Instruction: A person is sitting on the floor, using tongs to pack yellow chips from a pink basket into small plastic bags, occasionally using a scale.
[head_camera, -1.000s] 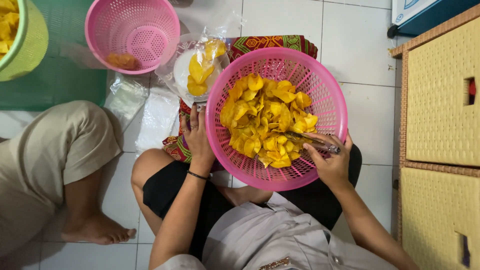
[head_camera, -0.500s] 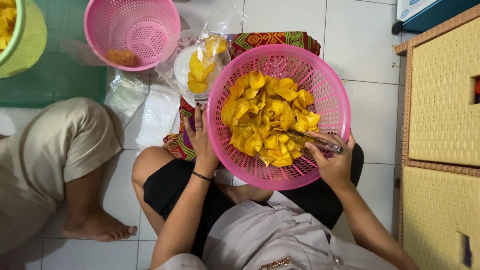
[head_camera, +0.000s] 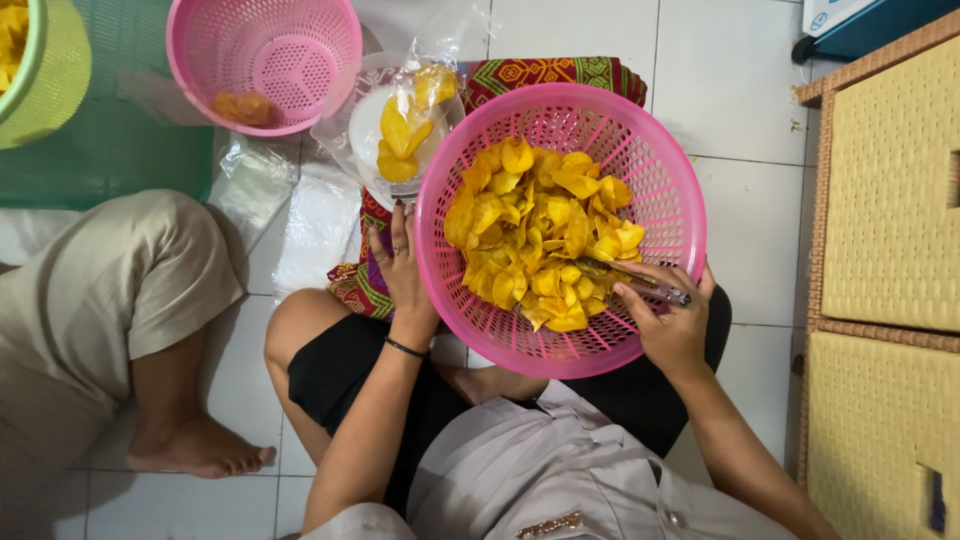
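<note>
A white tiled floor (head_camera: 740, 110) fills the scene, with woven yellow cabinets (head_camera: 890, 200) along the right edge and a green mat (head_camera: 120, 150) at the upper left. A second person's bent leg in beige trousers (head_camera: 110, 300) lies on the left, bare foot flat on the tiles. The person wearing the camera sits on the floor with a big pink basket (head_camera: 665, 190) resting over the lap, heaped with yellow chips (head_camera: 535, 235). A patterned red cloth (head_camera: 545, 72) lies under the basket's far side. Beyond it stands a smaller pink basket (head_camera: 300, 40) holding a few chips, and a lime-green tub (head_camera: 55, 85) shows at the top left corner. Between the two pink baskets, a clear plastic bag (head_camera: 400, 125) holds a handful of chips, next to crumpled clear plastic on the floor. The left hand (head_camera: 400, 265) lies open against the big basket's outer left rim, fingers spread. The right hand (head_camera: 670, 320) is closed around metal tongs (head_camera: 625, 280), whose tips lie among the chips at the basket's right side.
</note>
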